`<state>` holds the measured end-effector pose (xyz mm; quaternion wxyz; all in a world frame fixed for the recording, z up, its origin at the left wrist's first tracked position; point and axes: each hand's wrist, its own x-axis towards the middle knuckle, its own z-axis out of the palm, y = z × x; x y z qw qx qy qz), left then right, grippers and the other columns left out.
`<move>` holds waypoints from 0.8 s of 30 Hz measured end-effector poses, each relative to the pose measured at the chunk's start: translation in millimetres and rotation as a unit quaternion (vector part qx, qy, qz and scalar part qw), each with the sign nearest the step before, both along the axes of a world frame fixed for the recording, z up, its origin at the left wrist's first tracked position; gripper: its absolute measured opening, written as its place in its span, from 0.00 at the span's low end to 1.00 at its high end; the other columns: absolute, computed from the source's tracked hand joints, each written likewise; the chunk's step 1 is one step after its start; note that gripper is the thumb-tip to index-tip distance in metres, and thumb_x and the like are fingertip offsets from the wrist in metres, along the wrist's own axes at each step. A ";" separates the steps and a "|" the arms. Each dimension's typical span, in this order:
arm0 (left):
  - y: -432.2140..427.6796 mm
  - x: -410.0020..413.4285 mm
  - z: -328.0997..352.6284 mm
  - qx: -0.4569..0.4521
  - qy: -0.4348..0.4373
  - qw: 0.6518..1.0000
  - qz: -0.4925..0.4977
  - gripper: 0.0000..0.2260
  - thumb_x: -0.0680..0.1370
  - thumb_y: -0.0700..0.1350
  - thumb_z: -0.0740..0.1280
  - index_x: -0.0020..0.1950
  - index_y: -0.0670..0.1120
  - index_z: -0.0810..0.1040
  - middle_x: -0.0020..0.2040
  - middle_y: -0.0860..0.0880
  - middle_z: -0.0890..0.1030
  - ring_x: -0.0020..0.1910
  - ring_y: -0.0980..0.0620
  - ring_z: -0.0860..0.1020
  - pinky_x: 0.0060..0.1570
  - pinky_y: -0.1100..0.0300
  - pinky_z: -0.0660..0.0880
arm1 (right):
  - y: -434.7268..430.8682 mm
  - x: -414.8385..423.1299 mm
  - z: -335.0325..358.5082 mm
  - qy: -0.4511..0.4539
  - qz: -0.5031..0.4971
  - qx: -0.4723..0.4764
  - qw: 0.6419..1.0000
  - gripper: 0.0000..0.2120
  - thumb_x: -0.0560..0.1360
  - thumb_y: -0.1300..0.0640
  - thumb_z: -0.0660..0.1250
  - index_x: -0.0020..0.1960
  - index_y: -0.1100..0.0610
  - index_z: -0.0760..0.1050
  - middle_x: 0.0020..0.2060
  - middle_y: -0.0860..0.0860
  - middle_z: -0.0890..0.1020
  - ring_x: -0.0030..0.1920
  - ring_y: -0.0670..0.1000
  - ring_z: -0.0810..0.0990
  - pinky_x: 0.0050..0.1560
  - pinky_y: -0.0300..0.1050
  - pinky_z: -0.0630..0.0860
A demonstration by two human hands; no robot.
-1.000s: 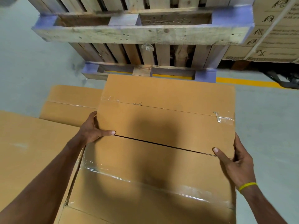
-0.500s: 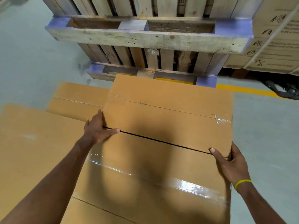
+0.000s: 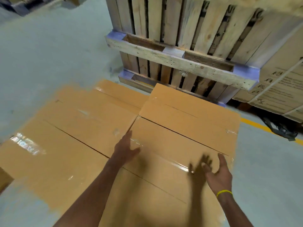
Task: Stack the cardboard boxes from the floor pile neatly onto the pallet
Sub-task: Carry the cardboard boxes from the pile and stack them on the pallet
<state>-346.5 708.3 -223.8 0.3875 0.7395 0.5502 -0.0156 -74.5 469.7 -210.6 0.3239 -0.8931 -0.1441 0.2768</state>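
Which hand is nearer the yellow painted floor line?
Right. The right hand is at the right edge of the brown cardboard box, the side facing the yellow painted floor line; the left hand is at its left edge, farther.

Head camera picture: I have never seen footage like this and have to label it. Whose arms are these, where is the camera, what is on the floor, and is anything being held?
There is no machine here. A person wears one camera on the head, looking forward and down, so the two arms coming up from the bottom edge are their own. The left hand and the right hand, which has a yellow wristband, are over a brown cardboard box. Both are open and hold nothing. The picture is blurred, so I cannot tell whether they touch it. More brown boxes lie beside it on the grey floor. Behind stand wooden pallets tipped on edge, with strapped printed cartons at the right.
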 end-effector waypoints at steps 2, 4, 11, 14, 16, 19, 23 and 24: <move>-12.8 -23.3 19.9 -0.027 -0.017 0.999 0.009 0.44 0.75 0.54 0.77 0.84 0.43 0.58 0.82 0.44 0.64 0.80 0.45 0.65 0.77 0.48 0.63 | 3.8 -41.6 26.3 -0.001 0.026 0.010 1.000 0.36 0.74 0.56 0.76 0.78 0.55 0.64 0.77 0.54 0.68 0.74 0.60 0.69 0.74 0.55 0.65; -27.5 -47.9 36.6 -0.058 -0.050 0.997 0.027 0.45 0.73 0.55 0.77 0.83 0.43 0.60 0.81 0.43 0.65 0.79 0.44 0.67 0.76 0.45 0.66 | 5.0 -82.3 52.6 0.008 0.046 0.022 0.999 0.35 0.74 0.57 0.75 0.78 0.56 0.64 0.78 0.52 0.65 0.77 0.55 0.64 0.77 0.51 0.61; -89.8 -167.4 81.8 -0.072 -0.049 0.995 0.054 0.34 0.76 0.48 0.77 0.78 0.40 0.69 0.75 0.41 0.73 0.74 0.42 0.72 0.73 0.47 0.69 | -6.9 -226.5 119.5 0.067 0.138 -0.009 0.988 0.34 0.75 0.53 0.74 0.78 0.52 0.65 0.77 0.49 0.68 0.76 0.55 0.65 0.75 0.47 0.62; -113.1 -211.6 90.8 -0.084 -0.047 0.993 0.065 0.32 0.77 0.46 0.77 0.76 0.38 0.70 0.74 0.40 0.75 0.73 0.41 0.73 0.72 0.51 0.69 | -20.9 -273.1 131.5 0.080 0.163 -0.013 0.983 0.32 0.76 0.54 0.73 0.77 0.53 0.66 0.77 0.49 0.67 0.77 0.54 0.64 0.74 0.45 0.61; -130.0 -241.8 94.2 -0.096 -0.049 0.991 0.082 0.31 0.77 0.45 0.77 0.76 0.38 0.71 0.73 0.40 0.75 0.72 0.42 0.74 0.69 0.53 0.70 | -33.1 -302.6 137.6 0.086 0.169 -0.016 0.982 0.31 0.76 0.54 0.73 0.76 0.53 0.67 0.76 0.50 0.69 0.76 0.55 0.66 0.73 0.43 0.61; -153.2 -289.4 99.0 -0.112 -0.055 0.986 0.107 0.31 0.76 0.46 0.78 0.76 0.42 0.71 0.74 0.42 0.75 0.73 0.44 0.74 0.69 0.53 0.72 | -48.3 -345.2 144.0 0.083 0.181 -0.024 0.980 0.30 0.76 0.54 0.73 0.75 0.53 0.68 0.74 0.53 0.72 0.73 0.58 0.69 0.71 0.45 0.66; -179.8 -359.7 110.9 -0.115 -0.064 0.986 0.102 0.32 0.77 0.44 0.76 0.79 0.41 0.68 0.75 0.43 0.73 0.69 0.49 0.74 0.55 0.64 0.72 | -62.1 -408.6 148.3 0.085 0.198 -0.025 0.976 0.30 0.77 0.54 0.71 0.76 0.52 0.67 0.72 0.57 0.74 0.70 0.60 0.73 0.68 0.47 0.70; -185.4 -375.0 114.8 -0.121 -0.064 0.985 0.104 0.33 0.78 0.43 0.76 0.79 0.40 0.67 0.75 0.43 0.72 0.67 0.50 0.74 0.51 0.67 0.72 | -65.5 -423.6 149.0 0.083 0.208 -0.029 0.974 0.30 0.77 0.53 0.71 0.76 0.52 0.67 0.72 0.58 0.74 0.70 0.60 0.73 0.68 0.48 0.70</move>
